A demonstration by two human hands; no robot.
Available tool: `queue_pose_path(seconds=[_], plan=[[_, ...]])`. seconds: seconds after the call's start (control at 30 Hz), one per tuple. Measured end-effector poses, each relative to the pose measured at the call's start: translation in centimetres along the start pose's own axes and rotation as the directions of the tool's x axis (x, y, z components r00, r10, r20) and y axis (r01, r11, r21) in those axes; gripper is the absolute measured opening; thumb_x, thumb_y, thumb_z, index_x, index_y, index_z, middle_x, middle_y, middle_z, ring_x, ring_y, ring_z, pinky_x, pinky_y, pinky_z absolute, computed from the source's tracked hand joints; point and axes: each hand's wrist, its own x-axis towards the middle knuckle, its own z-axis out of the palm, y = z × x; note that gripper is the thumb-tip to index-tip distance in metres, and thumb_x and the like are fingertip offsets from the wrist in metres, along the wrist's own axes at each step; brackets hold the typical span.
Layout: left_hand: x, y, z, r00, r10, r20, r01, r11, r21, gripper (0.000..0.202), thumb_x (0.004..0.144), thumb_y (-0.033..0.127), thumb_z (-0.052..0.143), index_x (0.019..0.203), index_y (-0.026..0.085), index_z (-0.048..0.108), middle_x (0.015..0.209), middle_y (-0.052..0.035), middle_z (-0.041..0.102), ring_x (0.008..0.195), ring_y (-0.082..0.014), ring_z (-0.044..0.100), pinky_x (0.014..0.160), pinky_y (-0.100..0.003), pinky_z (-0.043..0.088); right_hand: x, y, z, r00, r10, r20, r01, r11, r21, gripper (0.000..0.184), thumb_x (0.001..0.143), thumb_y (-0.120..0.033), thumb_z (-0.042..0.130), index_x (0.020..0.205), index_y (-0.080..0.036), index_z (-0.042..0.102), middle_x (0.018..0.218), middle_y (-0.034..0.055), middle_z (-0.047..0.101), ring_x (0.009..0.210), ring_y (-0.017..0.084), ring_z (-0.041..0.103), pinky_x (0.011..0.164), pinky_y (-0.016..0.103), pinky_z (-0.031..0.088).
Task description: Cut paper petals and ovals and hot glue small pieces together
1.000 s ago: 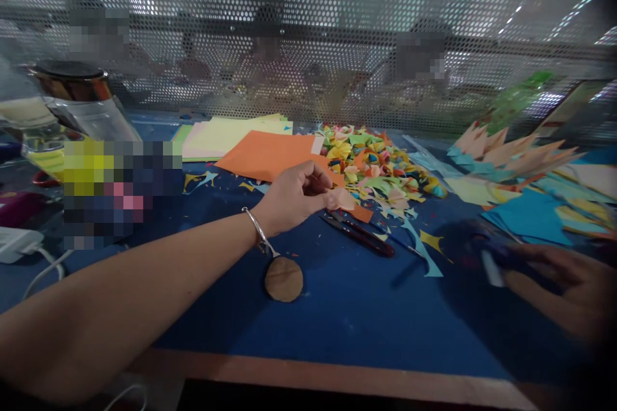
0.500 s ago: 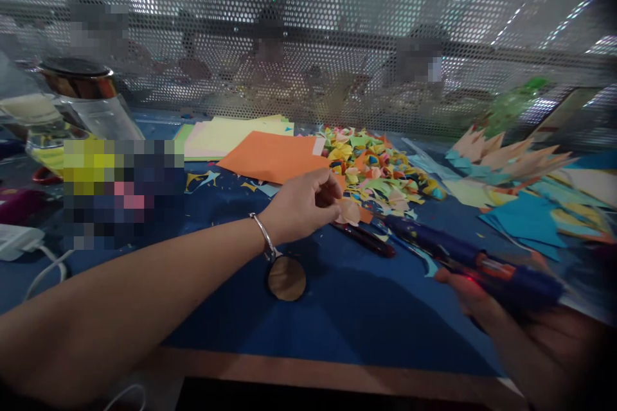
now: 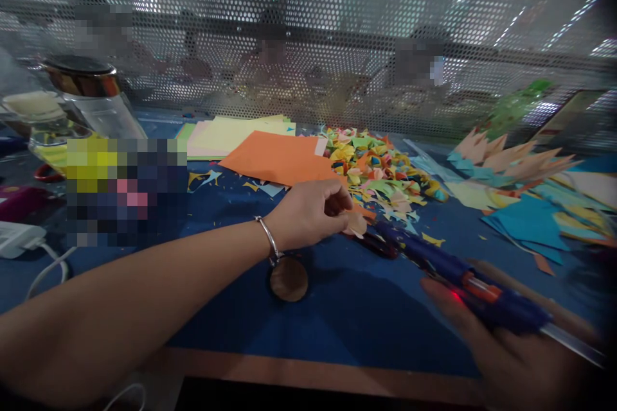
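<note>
My left hand [image 3: 315, 212] pinches a small peach paper piece [image 3: 355, 223] between thumb and fingertips, just above the blue table. From the right, my right hand [image 3: 501, 347] grips a dark blue hot glue gun [image 3: 463, 276], a clear glue stick sticking out of its back end and a red light glowing by the fingers. The glue gun's tip is close to the peach paper; whether they touch I cannot tell. Under my left wrist lies a round brown disc [image 3: 288, 279] with a dark rim. A dark red tool [image 3: 380, 245] lies partly hidden behind the glue gun.
Beyond my left hand are orange paper [image 3: 274, 157], pale sheets [image 3: 231, 135] and a heap of colourful paper scraps [image 3: 376, 160]. Folded peach points [image 3: 511, 157] and blue paper [image 3: 525, 221] lie right. A glass jar [image 3: 103, 103] stands left. A perforated metal screen [image 3: 308, 77] rises behind.
The glue gun has moved left and its tip is nearer the peach paper. My left hand, still pinching that paper, has shifted slightly right and down.
</note>
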Motion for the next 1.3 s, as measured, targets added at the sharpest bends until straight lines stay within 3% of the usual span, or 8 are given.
queue_pose_path(seconds=[0.1, 0.2, 0.33, 0.53, 0.77, 0.97, 1.2, 1.3], plan=[[0.0, 0.3, 0.0, 1.000, -0.017, 0.004, 0.017, 1.000, -0.010, 0.008, 0.076, 0.020, 0.066, 0.083, 0.017, 0.064, 0.080, -0.0053, 0.072, 0.075, -0.0156, 0.065, 0.068, -0.028, 0.051, 0.8, -0.6, -0.1, 0.991, -0.133, -0.023, 0.132, 0.990, -0.048, 0.016, 0.086, -0.027, 0.068, 0.072, -0.032, 0.076, 0.083, 0.0061, 0.077, 0.067, 0.029, 0.075, 0.059, 0.041, 0.061], [0.0, 0.4, -0.1, 1.000, -0.027, 0.010, 0.027, 0.999, -0.021, 0.006, 0.076, 0.018, 0.067, 0.081, 0.016, 0.065, 0.079, -0.0054, 0.072, 0.075, -0.0158, 0.067, 0.069, -0.028, 0.052, 1.6, -1.2, -0.1, 0.998, -0.055, 0.030, 0.056, 0.998, -0.041, 0.021, 0.093, -0.030, 0.059, 0.074, -0.030, 0.069, 0.073, 0.0054, 0.073, 0.059, 0.024, 0.071, 0.051, 0.035, 0.057], [0.0, 0.4, 0.0, 1.000, -0.022, 0.003, 0.022, 1.000, -0.021, 0.003, 0.076, 0.017, 0.066, 0.079, 0.017, 0.065, 0.078, -0.0047, 0.073, 0.074, -0.0153, 0.067, 0.070, -0.028, 0.052, 2.2, -1.7, 0.0, 0.992, -0.125, 0.028, 0.126, 0.992, -0.025, 0.029, 0.098, -0.044, 0.050, 0.075, -0.028, 0.057, 0.061, 0.0000, 0.065, 0.045, 0.018, 0.063, 0.038, 0.030, 0.045], [0.1, 0.4, 0.1, 1.000, -0.021, 0.009, 0.021, 1.000, -0.015, 0.002, 0.077, 0.016, 0.066, 0.078, 0.017, 0.064, 0.077, -0.0040, 0.073, 0.073, -0.0145, 0.067, 0.070, -0.026, 0.052, 2.7, -1.9, 0.2, 0.975, -0.222, -0.002, 0.220, 0.969, -0.108, 0.032, 0.103, -0.045, 0.044, 0.080, -0.025, 0.053, 0.061, -0.0003, 0.065, 0.049, 0.014, 0.066, 0.044, 0.023, 0.049], [0.2, 0.1, 0.2, 1.000, 0.011, 0.013, -0.010, 1.000, -0.012, 0.003, 0.078, 0.017, 0.066, 0.078, 0.016, 0.063, 0.080, -0.0054, 0.074, 0.073, -0.0149, 0.068, 0.068, -0.026, 0.052, 3.2, -2.1, 0.1, 0.937, -0.346, -0.039, 0.335, 0.926, -0.174, 0.043, 0.105, -0.040, 0.038, 0.081, -0.021, 0.067, 0.067, 0.0064, 0.072, 0.058, 0.016, 0.072, 0.051, 0.023, 0.053], [0.1, 0.1, 0.2, 1.000, 0.022, 0.018, -0.022, 1.000, -0.005, 0.006, 0.080, 0.021, 0.067, 0.079, 0.016, 0.063, 0.082, -0.0071, 0.074, 0.074, -0.0150, 0.068, 0.069, -0.027, 0.052, 3.1, -2.0, 0.3, 0.960, -0.279, 0.009, 0.277, 0.950, -0.147, 0.049, 0.104, -0.042, 0.039, 0.071, -0.024, 0.069, 0.063, 0.0049, 0.071, 0.052, 0.017, 0.069, 0.044, 0.025, 0.051], [0.2, -0.1, 0.1, 1.000, 0.023, 0.020, -0.023, 1.000, 0.007, 0.006, 0.079, 0.021, 0.067, 0.079, 0.018, 0.063, 0.082, -0.0067, 0.074, 0.074, -0.0149, 0.068, 0.069, -0.027, 0.052, 1.8, -1.1, 0.9, 0.979, -0.203, 0.025, 0.205, 0.972, -0.119, 0.042, 0.101, -0.042, 0.044, 0.078, -0.024, 0.074, 0.073, 0.0064, 0.074, 0.061, 0.020, 0.072, 0.051, 0.028, 0.056], [0.2, -0.1, 0.0, 0.999, 0.026, 0.026, -0.026, 1.000, 0.010, 0.007, 0.080, 0.023, 0.067, 0.078, 0.018, 0.063, 0.081, -0.0061, 0.074, 0.073, -0.0147, 0.068, 0.068, -0.027, 0.052, 1.4, -0.8, 1.1, 0.972, -0.235, 0.003, 0.234, 0.964, -0.124, 0.044, 0.103, -0.041, 0.042, 0.079, -0.023, 0.075, 0.074, 0.0068, 0.074, 0.062, 0.019, 0.073, 0.053, 0.028, 0.057]])
